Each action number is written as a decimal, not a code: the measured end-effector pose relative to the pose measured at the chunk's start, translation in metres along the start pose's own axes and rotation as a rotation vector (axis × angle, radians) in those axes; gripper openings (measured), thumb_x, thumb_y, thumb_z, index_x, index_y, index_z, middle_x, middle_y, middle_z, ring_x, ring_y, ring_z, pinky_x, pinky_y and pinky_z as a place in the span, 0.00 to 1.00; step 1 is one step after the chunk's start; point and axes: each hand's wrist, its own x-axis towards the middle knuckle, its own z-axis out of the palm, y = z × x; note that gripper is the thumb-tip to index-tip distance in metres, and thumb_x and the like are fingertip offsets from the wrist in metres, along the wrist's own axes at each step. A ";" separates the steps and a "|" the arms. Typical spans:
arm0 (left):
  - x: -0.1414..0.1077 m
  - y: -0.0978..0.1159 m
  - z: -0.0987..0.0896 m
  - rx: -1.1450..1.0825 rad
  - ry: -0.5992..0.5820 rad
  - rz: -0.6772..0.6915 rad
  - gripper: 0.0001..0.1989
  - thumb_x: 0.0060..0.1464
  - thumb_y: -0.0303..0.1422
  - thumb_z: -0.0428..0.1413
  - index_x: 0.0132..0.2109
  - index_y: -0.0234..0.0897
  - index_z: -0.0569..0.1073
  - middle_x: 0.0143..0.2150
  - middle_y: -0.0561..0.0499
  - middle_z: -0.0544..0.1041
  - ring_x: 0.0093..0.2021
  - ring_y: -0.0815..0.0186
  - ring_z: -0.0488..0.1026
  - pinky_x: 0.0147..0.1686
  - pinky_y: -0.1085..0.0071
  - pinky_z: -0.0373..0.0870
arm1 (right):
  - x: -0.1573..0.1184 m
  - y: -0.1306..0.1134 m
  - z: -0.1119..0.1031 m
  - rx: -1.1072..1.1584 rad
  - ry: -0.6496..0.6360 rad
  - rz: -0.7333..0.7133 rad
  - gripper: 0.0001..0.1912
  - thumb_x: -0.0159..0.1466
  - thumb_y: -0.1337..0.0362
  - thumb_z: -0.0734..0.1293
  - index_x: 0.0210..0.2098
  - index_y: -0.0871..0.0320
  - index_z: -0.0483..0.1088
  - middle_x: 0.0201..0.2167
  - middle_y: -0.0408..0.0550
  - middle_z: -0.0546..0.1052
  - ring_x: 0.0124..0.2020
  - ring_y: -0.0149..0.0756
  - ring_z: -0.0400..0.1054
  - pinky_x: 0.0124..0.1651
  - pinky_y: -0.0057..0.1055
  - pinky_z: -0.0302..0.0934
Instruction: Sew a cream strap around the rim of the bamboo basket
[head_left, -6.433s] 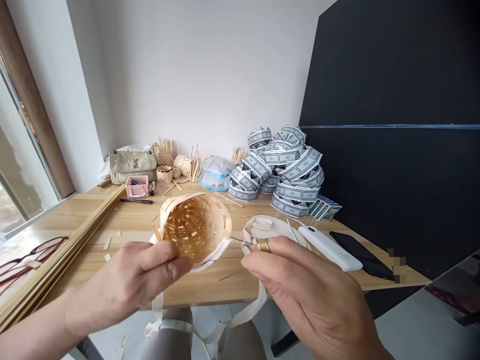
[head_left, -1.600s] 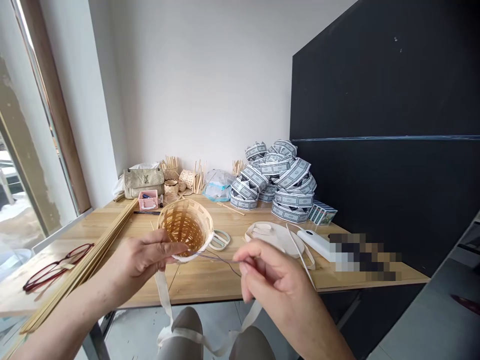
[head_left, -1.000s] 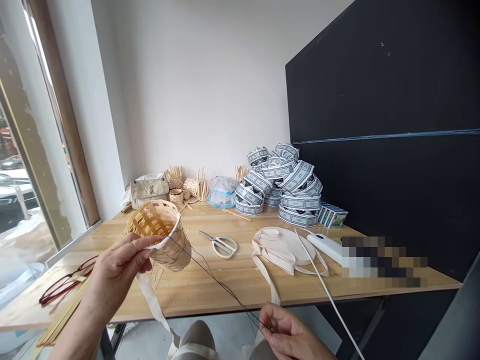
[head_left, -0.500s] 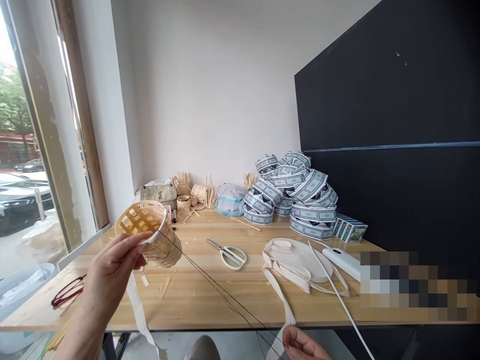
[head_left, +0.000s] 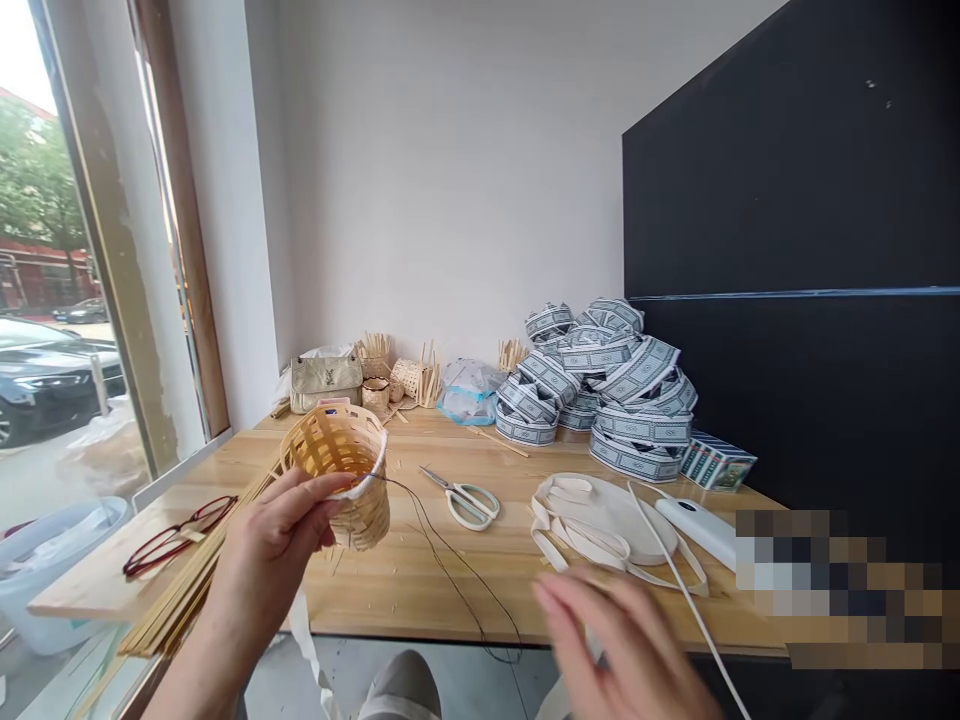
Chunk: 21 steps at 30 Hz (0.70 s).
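My left hand grips a small woven bamboo basket by its near rim, thumb and fingers pinching the white cloth binding. The basket is tilted, its mouth towards me. From the rim a dark thread runs right and sags in a loose loop past the table edge. A white cloth strip hangs below my left hand. My right hand is raised at the lower right, near the front edge, smeared by motion. Its fingers point left, and whether they hold anything cannot be made out.
Scissors lie mid-table. Right of them is a roll of white tape, with a white rod across it. Patterned bands are heaped at the back. Red glasses and bamboo strips lie on the left.
My right hand has risen, and the thread has gone from taut to a slack loop. My left hand and the basket sit farther right in view, which has also shifted.
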 end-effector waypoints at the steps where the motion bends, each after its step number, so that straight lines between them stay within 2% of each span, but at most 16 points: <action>1: 0.000 0.004 0.003 -0.025 -0.024 0.003 0.10 0.54 0.32 0.53 0.39 0.41 0.79 0.23 0.56 0.69 0.19 0.73 0.70 0.19 0.79 0.69 | 0.011 -0.015 0.011 0.096 -0.024 -0.074 0.11 0.61 0.74 0.63 0.40 0.55 0.70 0.33 0.48 0.74 0.35 0.35 0.70 0.39 0.28 0.63; 3: -0.001 0.011 0.006 -0.071 -0.054 -0.003 0.10 0.53 0.31 0.53 0.39 0.41 0.79 0.23 0.56 0.69 0.19 0.73 0.70 0.19 0.79 0.69 | 0.033 -0.040 0.031 0.264 -0.043 -0.185 0.11 0.63 0.77 0.59 0.38 0.59 0.69 0.30 0.48 0.73 0.34 0.33 0.69 0.38 0.26 0.63; 5: -0.002 0.016 0.008 -0.111 -0.066 -0.025 0.10 0.52 0.30 0.53 0.38 0.41 0.79 0.23 0.55 0.70 0.19 0.73 0.69 0.18 0.80 0.69 | 0.051 -0.055 0.046 0.333 -0.084 -0.311 0.12 0.65 0.76 0.56 0.37 0.62 0.70 0.27 0.48 0.72 0.31 0.33 0.68 0.36 0.27 0.63; 10: -0.005 0.019 0.008 -0.223 -0.083 -0.078 0.09 0.49 0.29 0.55 0.36 0.40 0.80 0.23 0.55 0.71 0.18 0.73 0.68 0.17 0.80 0.69 | 0.070 -0.059 0.055 0.333 -0.120 -0.514 0.16 0.66 0.74 0.54 0.33 0.64 0.72 0.24 0.47 0.71 0.27 0.32 0.66 0.32 0.29 0.62; 15: -0.006 0.020 0.012 -0.257 -0.109 -0.073 0.10 0.49 0.27 0.55 0.36 0.42 0.80 0.21 0.56 0.71 0.17 0.74 0.68 0.16 0.81 0.69 | 0.069 -0.055 0.051 0.307 -0.124 -0.538 0.17 0.67 0.73 0.54 0.31 0.64 0.72 0.21 0.45 0.69 0.24 0.30 0.62 0.27 0.29 0.57; 21: -0.006 0.028 0.015 -0.237 -0.112 -0.048 0.10 0.48 0.27 0.55 0.34 0.41 0.81 0.21 0.55 0.72 0.17 0.74 0.68 0.16 0.82 0.68 | 0.069 -0.052 0.050 0.293 -0.113 -0.557 0.16 0.66 0.73 0.55 0.31 0.65 0.72 0.22 0.45 0.70 0.25 0.31 0.62 0.27 0.30 0.57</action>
